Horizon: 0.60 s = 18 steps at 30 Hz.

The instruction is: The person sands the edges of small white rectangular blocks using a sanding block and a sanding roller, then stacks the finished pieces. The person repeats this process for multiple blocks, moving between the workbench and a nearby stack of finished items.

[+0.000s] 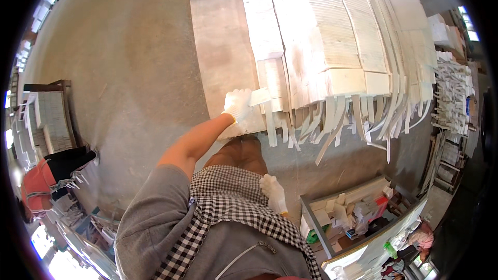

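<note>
My left hand [237, 105], in a white knit glove, is closed on a small flat white strip [260, 96]. It reaches over a pale board-like surface, beside the near end of a long white stack [262, 15]. To its right stands a large block of stacked white sheets [337, 26], with loose strips [329, 119] dangling from its near end. My right hand [273, 193], gloved alike, hangs low by the checked apron [228, 192]. Its fingers are loosely bent, and nothing shows in them.
A grey-framed bin [332, 249] of scraps stands at the lower right. Further right are more white stacks [451, 93] and a rack. On the left, a dark-framed cart [52, 114] holds white pieces, near red and black cloth [46, 181]. Concrete floor [119, 62] lies between.
</note>
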Tool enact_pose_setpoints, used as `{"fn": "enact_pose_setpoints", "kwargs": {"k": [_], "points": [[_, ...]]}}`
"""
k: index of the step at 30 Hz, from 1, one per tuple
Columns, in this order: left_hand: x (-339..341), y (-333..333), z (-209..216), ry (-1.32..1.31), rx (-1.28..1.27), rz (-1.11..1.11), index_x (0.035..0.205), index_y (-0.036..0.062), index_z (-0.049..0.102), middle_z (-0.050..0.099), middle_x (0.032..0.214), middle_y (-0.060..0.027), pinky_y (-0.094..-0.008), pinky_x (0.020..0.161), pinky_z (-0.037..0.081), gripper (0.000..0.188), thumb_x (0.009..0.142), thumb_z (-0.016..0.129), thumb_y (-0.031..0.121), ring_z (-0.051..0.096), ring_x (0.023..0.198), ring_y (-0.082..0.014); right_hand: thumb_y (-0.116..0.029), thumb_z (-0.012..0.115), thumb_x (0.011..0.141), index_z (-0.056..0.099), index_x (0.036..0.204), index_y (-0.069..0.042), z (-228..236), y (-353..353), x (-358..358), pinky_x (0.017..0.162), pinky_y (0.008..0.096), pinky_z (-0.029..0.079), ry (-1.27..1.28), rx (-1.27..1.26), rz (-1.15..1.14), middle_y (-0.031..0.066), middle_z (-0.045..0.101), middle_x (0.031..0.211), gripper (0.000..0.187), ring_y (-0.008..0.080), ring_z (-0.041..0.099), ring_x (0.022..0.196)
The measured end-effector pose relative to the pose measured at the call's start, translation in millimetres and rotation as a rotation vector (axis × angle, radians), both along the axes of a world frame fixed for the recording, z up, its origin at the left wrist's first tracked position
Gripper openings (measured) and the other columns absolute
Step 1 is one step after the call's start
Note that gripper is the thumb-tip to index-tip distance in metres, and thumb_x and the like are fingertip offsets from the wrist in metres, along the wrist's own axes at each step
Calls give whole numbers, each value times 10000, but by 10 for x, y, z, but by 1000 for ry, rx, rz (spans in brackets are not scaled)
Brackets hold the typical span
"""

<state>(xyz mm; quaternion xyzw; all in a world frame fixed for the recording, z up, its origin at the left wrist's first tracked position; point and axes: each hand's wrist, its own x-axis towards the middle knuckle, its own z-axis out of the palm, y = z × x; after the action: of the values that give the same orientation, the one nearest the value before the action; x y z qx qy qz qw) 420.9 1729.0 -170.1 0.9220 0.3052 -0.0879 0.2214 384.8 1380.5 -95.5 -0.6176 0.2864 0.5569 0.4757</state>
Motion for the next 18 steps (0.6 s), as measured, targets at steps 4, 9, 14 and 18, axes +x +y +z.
{"fn": "enact_pose_setpoints", "kwargs": {"k": [4, 9, 14, 18], "points": [[571, 280, -409, -5, -5, -50, 998, 84, 602, 685, 954, -127, -464, 763, 507, 305, 799, 692, 297, 649, 923, -324, -430, 516, 1021, 656, 1135, -87, -342, 46, 87, 724, 210, 470, 80, 53, -80, 2, 688, 1032, 387, 104, 634, 881], [1174, 505, -1249, 24, 17, -43, 1056, 86, 581, 677, 955, -117, -455, 780, 497, 344, 796, 697, 279, 640, 946, -313, -460, 477, 1032, 591, 1321, -26, -573, 228, 329, 891, 361, 511, 90, -159, -7, 127, 685, 1211, 534, 228, 665, 1033], [1691, 685, -1926, 40, 43, -80, 1098, 88, 554, 663, 1001, -114, -450, 799, 481, 375, 798, 700, 259, 629, 954, -302, -423, 485, 1028, 586, 1312, -15, -768, 367, 539, 858, 338, 521, 201, -229, -74, 134, 678, 1217, 508, 225, 668, 1011], [1927, 719, -2369, -71, 118, -47, 1031, 86, 558, 660, 967, -91, -429, 793, 460, 308, 782, 693, 207, 623, 928, -291, -405, 466, 1031, 568, 1317, 2, -909, 388, 704, 831, 316, 526, 226, -267, -103, 146, 671, 1222, 509, 220, 668, 992]]}}
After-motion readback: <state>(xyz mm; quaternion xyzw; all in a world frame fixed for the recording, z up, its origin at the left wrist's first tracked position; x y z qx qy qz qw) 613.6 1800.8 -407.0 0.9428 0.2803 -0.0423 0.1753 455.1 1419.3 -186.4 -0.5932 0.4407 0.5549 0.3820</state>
